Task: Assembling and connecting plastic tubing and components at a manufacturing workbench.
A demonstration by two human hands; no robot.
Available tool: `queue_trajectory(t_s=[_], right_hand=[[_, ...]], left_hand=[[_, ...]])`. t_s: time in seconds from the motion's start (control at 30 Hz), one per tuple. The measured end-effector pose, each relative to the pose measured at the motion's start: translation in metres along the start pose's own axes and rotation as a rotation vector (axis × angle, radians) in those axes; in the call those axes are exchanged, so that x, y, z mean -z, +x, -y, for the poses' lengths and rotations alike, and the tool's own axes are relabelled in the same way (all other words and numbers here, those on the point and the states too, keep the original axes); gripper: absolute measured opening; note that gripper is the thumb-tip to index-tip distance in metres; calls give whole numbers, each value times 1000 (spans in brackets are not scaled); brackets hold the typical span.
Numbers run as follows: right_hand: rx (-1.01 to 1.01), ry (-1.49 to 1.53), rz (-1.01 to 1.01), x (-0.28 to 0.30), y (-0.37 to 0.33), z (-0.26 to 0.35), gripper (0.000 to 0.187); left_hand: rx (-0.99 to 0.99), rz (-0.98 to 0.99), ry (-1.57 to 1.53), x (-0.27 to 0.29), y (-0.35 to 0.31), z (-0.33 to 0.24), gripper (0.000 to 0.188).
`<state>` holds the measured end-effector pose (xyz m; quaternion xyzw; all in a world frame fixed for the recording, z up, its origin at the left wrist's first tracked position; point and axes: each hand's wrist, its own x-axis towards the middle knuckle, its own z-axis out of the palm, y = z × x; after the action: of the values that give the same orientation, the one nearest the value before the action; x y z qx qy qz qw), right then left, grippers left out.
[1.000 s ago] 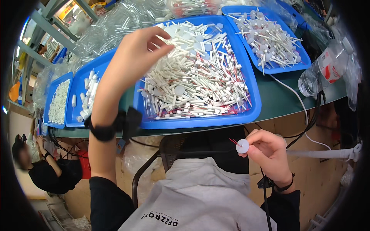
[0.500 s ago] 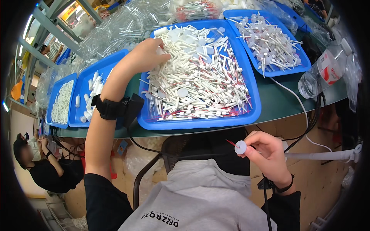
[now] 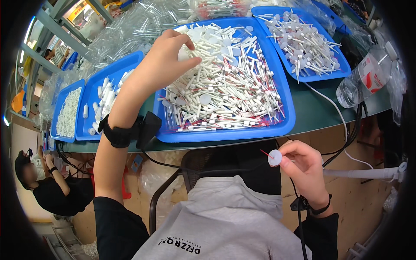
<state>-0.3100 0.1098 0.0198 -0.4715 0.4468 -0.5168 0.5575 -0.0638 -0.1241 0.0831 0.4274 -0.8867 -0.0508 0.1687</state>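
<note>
My left hand (image 3: pixel 167 60) hovers above the far left part of a large blue tray (image 3: pixel 291 117). Its thumb and forefinger are apart, with nothing seen between them; the other fingers are partly hidden. Beneath lies a pile of thin white sticks (image 3: pixel 229 93), many with red wires, mixed with frosted discs (image 3: pixel 205 99). In front of the table edge, my right hand (image 3: pixel 305 169) is closed, thumb and forefinger pinching a frosted white disc (image 3: pixel 274 157). A thin red wire (image 3: pixel 264 153) sticks out from the disc's face.
A second blue tray (image 3: pixel 342 76) of stick-and-disc pieces stands at right, beside a plastic bottle (image 3: pixel 359 82). Left are blue trays with white cylinders (image 3: pixel 85 111) and small white pieces (image 3: pixel 67 113). Clear plastic tubes (image 3: pixel 125 32) are heaped behind. A co-worker (image 3: pixel 56 186) sits far left.
My left hand has risen slightly off the pile, and its thumb and forefinger have spread wider. My right hand has shifted a little up and right with the disc.
</note>
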Motion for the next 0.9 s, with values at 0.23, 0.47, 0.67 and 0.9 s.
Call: queue_trajectory(t_s=[0.23,0.47,0.67,0.9], right_hand=[[-14,7,-18,2,0,-1,14],[-59,108,20,1,1,4,17],[-52,154,61,4,2,1,18],[-65,264,78,-4,7,-1,19]], left_hand=[[32,153,96,0,-6,-19,26],[9,125,50,2,-7,-11,21],[-99,-193,-72,34,-39,-49,14],[-157,9,-340,64,-108,-113,9]])
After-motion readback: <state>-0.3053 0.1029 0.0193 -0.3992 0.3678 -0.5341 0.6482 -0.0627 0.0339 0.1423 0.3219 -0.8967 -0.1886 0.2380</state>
